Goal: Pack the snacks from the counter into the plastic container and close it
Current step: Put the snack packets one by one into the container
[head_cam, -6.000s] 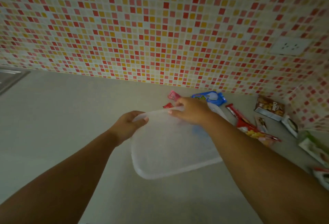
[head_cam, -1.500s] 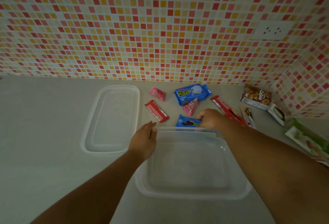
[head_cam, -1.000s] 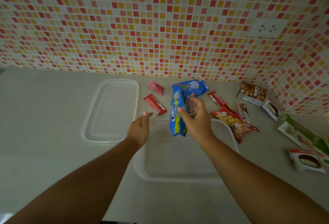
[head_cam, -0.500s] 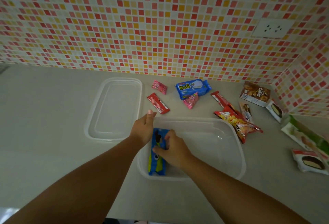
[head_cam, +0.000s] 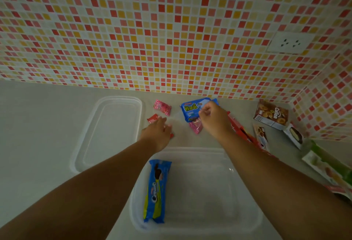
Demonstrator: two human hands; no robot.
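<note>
- Oreo pack [head_cam: 156, 192] lies along the container's [head_cam: 245, 218] left wall.
- Beyond the container, left hand [head_cam: 158, 131] rests flat on a red wrapper [head_cam: 152, 118].
- Right hand [head_cam: 213, 117], fingers curled, pinches the blue packet [head_cam: 190, 109].

Place: we take this for a home kitchen.
Wall: mosaic tile backsplash [head_cam: 152, 39] with a socket [head_cam: 290, 42].
Surface: plain grey tabletop [head_cam: 38, 125] meeting the tiled corner.

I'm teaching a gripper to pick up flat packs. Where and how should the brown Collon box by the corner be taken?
The Collon box lies flat on the counter, printed face up, so probably come from straight above and pinch across its two long edges near the middle. Its left side is free; a small wrapped snack lies close at its lower right corner, so keep fingers off that corner.
</note>
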